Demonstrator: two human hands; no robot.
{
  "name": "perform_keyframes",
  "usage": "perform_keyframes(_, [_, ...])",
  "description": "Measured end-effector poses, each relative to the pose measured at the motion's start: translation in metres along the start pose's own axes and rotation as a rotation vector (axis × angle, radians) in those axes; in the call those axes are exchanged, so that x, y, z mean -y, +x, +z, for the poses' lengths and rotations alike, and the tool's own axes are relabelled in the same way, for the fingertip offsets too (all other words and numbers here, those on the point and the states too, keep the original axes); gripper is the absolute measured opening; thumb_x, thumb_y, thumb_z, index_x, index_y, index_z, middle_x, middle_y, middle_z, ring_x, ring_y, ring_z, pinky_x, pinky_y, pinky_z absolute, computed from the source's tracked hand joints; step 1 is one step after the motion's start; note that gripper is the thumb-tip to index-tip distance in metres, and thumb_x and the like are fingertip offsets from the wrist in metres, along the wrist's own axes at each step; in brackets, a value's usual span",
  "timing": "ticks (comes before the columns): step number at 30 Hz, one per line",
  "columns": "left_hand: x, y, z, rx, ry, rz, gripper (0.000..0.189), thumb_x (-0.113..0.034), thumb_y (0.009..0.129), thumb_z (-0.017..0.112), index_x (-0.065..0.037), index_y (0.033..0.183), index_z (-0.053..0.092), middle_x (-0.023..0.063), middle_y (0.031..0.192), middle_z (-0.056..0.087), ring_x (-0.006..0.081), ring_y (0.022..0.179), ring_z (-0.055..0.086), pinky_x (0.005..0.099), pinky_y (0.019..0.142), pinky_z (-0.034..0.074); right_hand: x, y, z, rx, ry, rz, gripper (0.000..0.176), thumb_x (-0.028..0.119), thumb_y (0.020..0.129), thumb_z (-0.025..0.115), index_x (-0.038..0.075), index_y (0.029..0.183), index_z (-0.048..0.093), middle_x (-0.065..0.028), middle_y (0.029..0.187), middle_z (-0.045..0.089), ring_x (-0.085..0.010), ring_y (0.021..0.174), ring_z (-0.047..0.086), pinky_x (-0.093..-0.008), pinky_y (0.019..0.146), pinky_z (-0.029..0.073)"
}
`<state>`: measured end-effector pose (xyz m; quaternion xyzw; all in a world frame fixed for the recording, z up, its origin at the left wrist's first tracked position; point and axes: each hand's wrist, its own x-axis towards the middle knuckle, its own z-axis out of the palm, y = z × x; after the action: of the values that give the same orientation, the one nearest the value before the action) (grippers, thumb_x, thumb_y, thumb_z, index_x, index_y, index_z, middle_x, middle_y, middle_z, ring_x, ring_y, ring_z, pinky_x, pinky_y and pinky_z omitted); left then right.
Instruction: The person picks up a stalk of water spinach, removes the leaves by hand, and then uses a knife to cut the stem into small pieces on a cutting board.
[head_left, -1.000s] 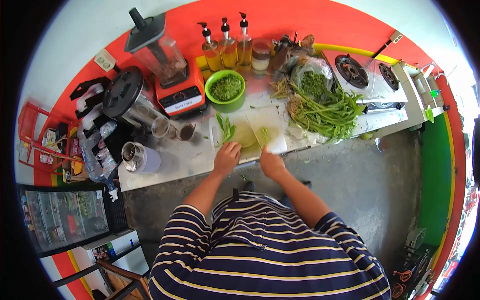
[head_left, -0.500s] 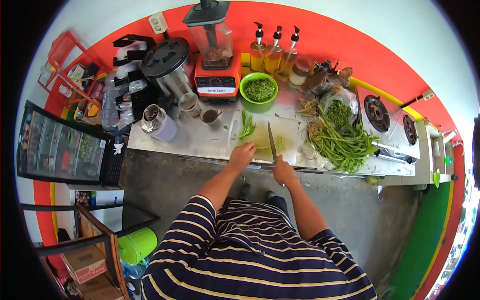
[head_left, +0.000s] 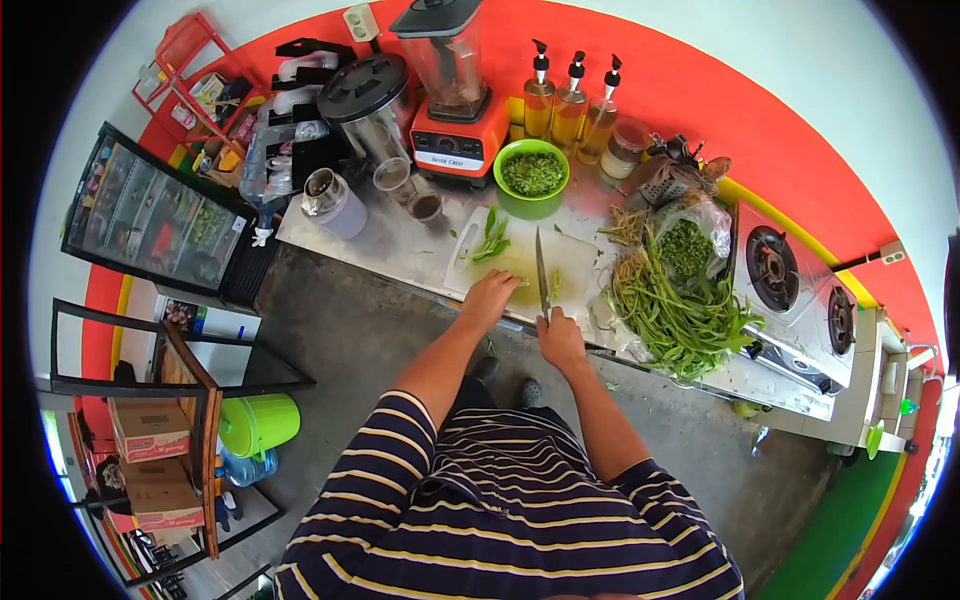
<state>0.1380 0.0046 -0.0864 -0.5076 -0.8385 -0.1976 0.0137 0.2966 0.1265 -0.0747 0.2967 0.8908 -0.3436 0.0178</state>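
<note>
A white cutting board (head_left: 576, 265) lies on the steel counter. My right hand (head_left: 561, 338) is closed round the handle of a knife (head_left: 542, 270), its blade pointing away from me over the board. At the board's left part, my left hand (head_left: 490, 298) has its fingers pressed together on green stems, whose ends show at the fingertips. Leafy greens (head_left: 492, 238) lie just beyond that hand. Small cut pieces (head_left: 556, 280) rest right of the blade. Behind the board stands a green bowl (head_left: 531, 205) of chopped greens. A large pile of long green stalks (head_left: 680, 318) is to the right.
A red blender (head_left: 456, 140), a steel container (head_left: 375, 115) and plastic cups (head_left: 425, 206) stand at the back left. Three pump bottles (head_left: 569, 110) line the wall. A bag of chopped greens (head_left: 686, 248) and a gas stove (head_left: 790, 290) are at the right.
The whole view has tilted and shifted. The knife blade stands more upright in the picture, and both hands remain at the board's near edge.
</note>
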Motion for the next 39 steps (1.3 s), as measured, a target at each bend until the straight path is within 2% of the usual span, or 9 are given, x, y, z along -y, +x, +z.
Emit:
perform_keyframes(4, [-0.012, 0.001, 0.008, 0.115, 0.010, -0.058, 0.026, -0.004, 0.080, 0.058, -0.005, 0.102, 0.072, 0.0085, 0.098, 0.067, 0.0286, 0.099, 0.063, 0.0397, 0.085, 0.054, 0.012, 0.000, 0.005, 0.044, -0.046, -0.026, 0.036, 0.029, 0.099, 0.055, -0.006, 0.104, 0.051, -0.0346, 0.086, 0.066, -0.0514, 0.081, 0.067, -0.0569, 0.075, 0.055])
perform_keyframes(10, [-0.007, 0.002, 0.019, -0.031, -0.098, -0.147, 0.019, -0.004, 0.079, 0.062, -0.005, 0.094, 0.073, 0.0100, 0.095, 0.066, 0.0310, 0.098, 0.063, 0.0426, 0.085, 0.053, 0.013, 0.002, 0.011, 0.079, -0.159, -0.035, 0.034, 0.029, 0.101, 0.051, -0.003, 0.108, 0.047, -0.0313, 0.088, 0.068, -0.0485, 0.084, 0.069, -0.0550, 0.076, 0.057])
perform_keyframes(16, [-0.005, 0.016, 0.018, 0.013, -0.129, -0.188, 0.011, -0.006, 0.080, 0.066, -0.006, 0.088, 0.074, 0.0106, 0.090, 0.067, 0.0324, 0.093, 0.064, 0.0436, 0.082, 0.053, 0.013, 0.000, 0.020, 0.115, -0.235, 0.014, 0.025, 0.020, 0.098, 0.049, -0.002, 0.110, 0.045, -0.0286, 0.092, 0.070, -0.0453, 0.087, 0.071, -0.0524, 0.076, 0.058])
perform_keyframes(21, [-0.003, 0.020, 0.021, 0.037, -0.150, -0.175, 0.011, -0.006, 0.080, 0.066, -0.007, 0.087, 0.073, 0.0108, 0.091, 0.067, 0.0334, 0.090, 0.065, 0.0448, 0.079, 0.053, 0.025, -0.008, 0.023, 0.151, -0.301, 0.090, 0.024, 0.013, 0.094, 0.051, -0.002, 0.112, 0.045, -0.0276, 0.094, 0.071, -0.0431, 0.090, 0.072, -0.0501, 0.077, 0.059])
perform_keyframes(23, [-0.002, 0.018, 0.020, 0.035, -0.147, -0.184, 0.010, -0.006, 0.080, 0.066, -0.007, 0.087, 0.073, 0.0112, 0.091, 0.067, 0.0336, 0.090, 0.065, 0.0452, 0.079, 0.053, 0.031, -0.003, 0.025, 0.157, -0.280, 0.108, 0.026, 0.011, 0.091, 0.054, -0.003, 0.111, 0.044, -0.0303, 0.096, 0.069, -0.0444, 0.092, 0.071, -0.0495, 0.078, 0.059])
perform_keyframes(25, [-0.001, 0.016, 0.024, -0.026, -0.178, -0.158, 0.011, -0.005, 0.079, 0.065, -0.006, 0.087, 0.073, 0.0121, 0.090, 0.066, 0.0343, 0.088, 0.065, 0.0461, 0.078, 0.053, 0.035, 0.008, 0.022, 0.157, -0.281, 0.103, 0.028, 0.011, 0.091, 0.055, -0.004, 0.112, 0.045, -0.0308, 0.097, 0.069, -0.0439, 0.093, 0.071, -0.0492, 0.078, 0.059])
perform_keyframes(31, [-0.001, 0.014, 0.019, -0.019, -0.180, -0.136, 0.013, -0.002, 0.079, 0.060, -0.004, 0.084, 0.072, 0.0151, 0.090, 0.066, 0.0359, 0.090, 0.064, 0.0465, 0.081, 0.053, 0.049, 0.003, 0.017, 0.152, -0.291, 0.138, 0.030, 0.008, 0.089, 0.057, -0.005, 0.114, 0.046, -0.0307, 0.102, 0.069, -0.0429, 0.095, 0.071, -0.0484, 0.081, 0.058])
perform_keyframes(35, [0.004, 0.012, 0.022, -0.101, -0.277, -0.116, 0.013, -0.002, 0.079, 0.062, -0.004, 0.086, 0.072, 0.0145, 0.089, 0.065, 0.0367, 0.087, 0.064, 0.0468, 0.077, 0.053, 0.050, 0.010, 0.029, 0.157, -0.312, 0.179, 0.030, 0.013, 0.093, 0.054, -0.005, 0.116, 0.048, -0.0264, 0.104, 0.071, -0.0390, 0.098, 0.071, -0.0463, 0.084, 0.058])
perform_keyframes(39, [0.014, 0.012, 0.026, -0.107, -0.380, -0.127, 0.010, -0.002, 0.078, 0.066, -0.002, 0.087, 0.072, 0.0172, 0.086, 0.066, 0.0373, 0.084, 0.065, 0.0456, 0.076, 0.052, 0.053, 0.025, 0.011, 0.192, -0.275, 0.166, 0.030, 0.011, 0.092, 0.055, -0.005, 0.116, 0.047, -0.0277, 0.105, 0.070, -0.0396, 0.099, 0.071, -0.0461, 0.083, 0.059])
